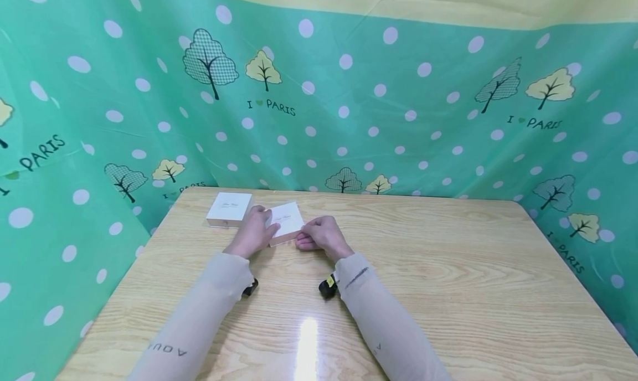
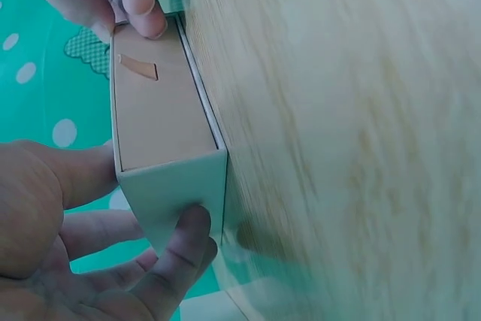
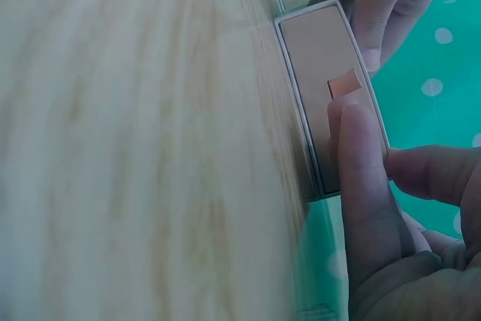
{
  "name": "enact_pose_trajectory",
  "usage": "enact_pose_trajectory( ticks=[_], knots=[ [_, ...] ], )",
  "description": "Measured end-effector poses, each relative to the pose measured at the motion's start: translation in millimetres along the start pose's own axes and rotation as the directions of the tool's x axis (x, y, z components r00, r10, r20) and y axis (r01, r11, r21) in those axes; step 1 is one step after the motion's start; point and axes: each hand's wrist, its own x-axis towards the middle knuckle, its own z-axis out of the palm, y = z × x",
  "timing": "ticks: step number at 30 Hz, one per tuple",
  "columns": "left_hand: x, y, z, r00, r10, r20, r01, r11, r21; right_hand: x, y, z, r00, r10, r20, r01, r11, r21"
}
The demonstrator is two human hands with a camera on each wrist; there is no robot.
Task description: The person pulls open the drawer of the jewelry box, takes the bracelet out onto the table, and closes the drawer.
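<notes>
A small white drawer box (image 1: 288, 217) with a pinkish-beige front stands on the table between both hands. My left hand (image 1: 253, 231) grips its left end, thumb on the top and fingers against the side (image 2: 173, 186). At the right front corner is my right hand (image 1: 323, 237), its thumb on the top edge and a forefinger (image 3: 361, 163) against the drawer front (image 3: 312, 46). That fingertip touches just beside a small ribbon tab (image 3: 346, 83), which sticks out from the front. The drawer sits flush in its sleeve.
A second, similar white box (image 1: 230, 206) stands to the left, near the table's back left corner. Behind the wooden table (image 1: 448, 270) hangs a green dotted curtain (image 1: 359, 104). Black wrist devices (image 1: 327, 287) show at both cuffs.
</notes>
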Motion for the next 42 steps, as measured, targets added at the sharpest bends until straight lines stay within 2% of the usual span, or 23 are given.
enact_pose_trajectory(
  ticks=[11, 32, 42],
  knots=[
    [-4.9, 3.6, 1.4, 1.0, -0.004, -0.019, 0.004, 1.0, -0.008, -1, 0, -3, 1.0, 0.008, 0.003, -0.008, 1.0, 0.008],
    [-14.4, 0.3, 3.2, 0.998, 0.015, -0.061, -0.022, 0.992, -0.123, -3, 2, -9, 1.0, 0.022, -0.017, -0.021, 0.999, 0.045],
    [-17.4, 1.2, 2.2, 0.999, -0.043, -0.032, 0.037, 0.985, -0.167, -2, 4, -10, 1.0, 0.02, -0.01, -0.02, 0.998, 0.052]
  ],
)
